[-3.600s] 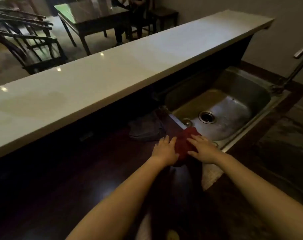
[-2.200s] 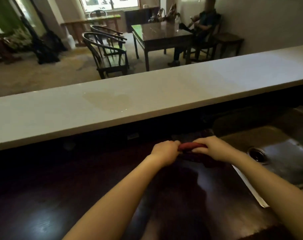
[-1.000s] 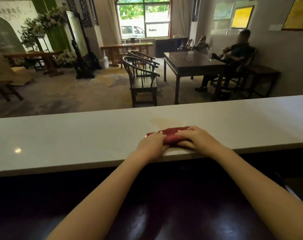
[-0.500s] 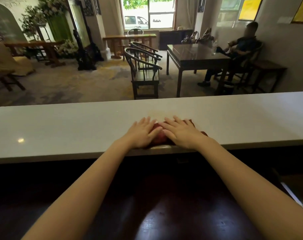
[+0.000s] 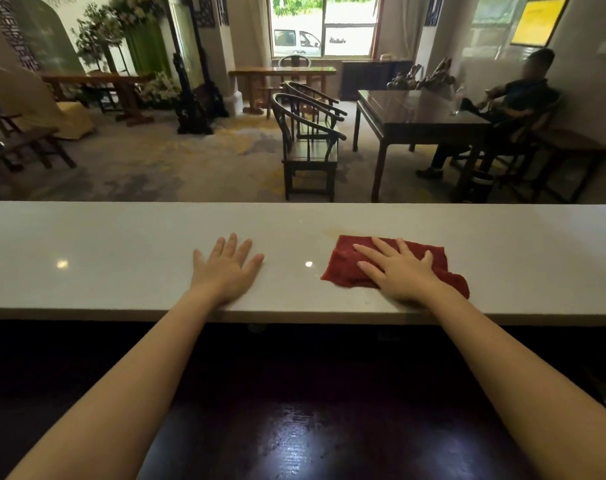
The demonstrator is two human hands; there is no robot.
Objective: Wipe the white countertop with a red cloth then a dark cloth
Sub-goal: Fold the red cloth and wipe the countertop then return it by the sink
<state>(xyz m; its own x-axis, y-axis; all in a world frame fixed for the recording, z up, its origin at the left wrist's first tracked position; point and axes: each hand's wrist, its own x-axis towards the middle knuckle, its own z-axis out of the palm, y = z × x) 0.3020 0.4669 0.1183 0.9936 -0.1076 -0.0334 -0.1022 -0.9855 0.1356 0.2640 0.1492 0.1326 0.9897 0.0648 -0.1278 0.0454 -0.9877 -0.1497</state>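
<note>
The red cloth [image 5: 343, 265] lies spread flat on the white countertop [image 5: 104, 258], right of centre. My right hand [image 5: 398, 271] presses flat on top of it, fingers spread, palm near the counter's front edge. My left hand [image 5: 227, 268] rests flat and empty on the bare counter, a hand's width to the left of the cloth. A faint yellowish stain [image 5: 329, 233] shows just beyond the cloth's far left corner. No dark cloth is in view.
Below the white counter is a dark glossy lower worktop [image 5: 294, 438]. Beyond the counter are wooden chairs [image 5: 308, 143], a dark table [image 5: 415, 116] and a seated person [image 5: 502, 109] at the far right.
The cloth was carried up from beside the sink onto the white counter. In the last half second my hands parted: the right slid the cloth rightward, unfolded flat, and the left moved off it to the left.
</note>
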